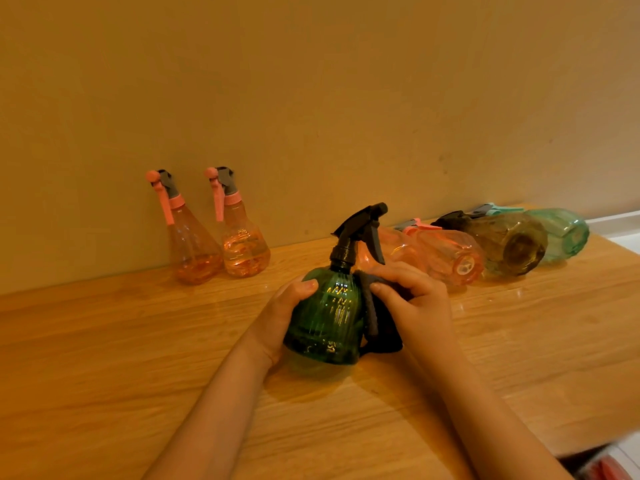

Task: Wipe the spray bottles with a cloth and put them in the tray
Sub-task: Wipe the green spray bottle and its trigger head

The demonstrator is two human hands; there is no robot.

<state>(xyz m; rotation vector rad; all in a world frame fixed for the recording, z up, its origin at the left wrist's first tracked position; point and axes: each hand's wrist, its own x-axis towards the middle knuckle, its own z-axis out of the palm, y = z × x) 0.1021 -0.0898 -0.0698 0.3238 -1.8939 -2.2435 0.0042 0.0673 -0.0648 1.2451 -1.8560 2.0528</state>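
While two pink spray bottles (218,233) stood upright against the wall (311,98) at the far left, the wiping step was in hand at the middle of the wooden table (104,358). The left hand (280,317) curled round the left flank of the green spray bottle (327,317), thumb on its shoulder, steadying it upright with its black trigger head pointing right. Against the bottle's right side the right hand (415,303) pinched a dark cloth (379,320), fingers bent over the folds and pressing them to the ribbed plastic. Further right, three more bottles lay on their sides near the wall: a pink one (446,258), a brownish one (509,247) and a teal one (561,233), touching or nearly so. No tray was in sight, so the next move probably called for finishing the rub around the body, then carrying the bottle out of view. No label or brand could be read; only glints showed on the green plastic.
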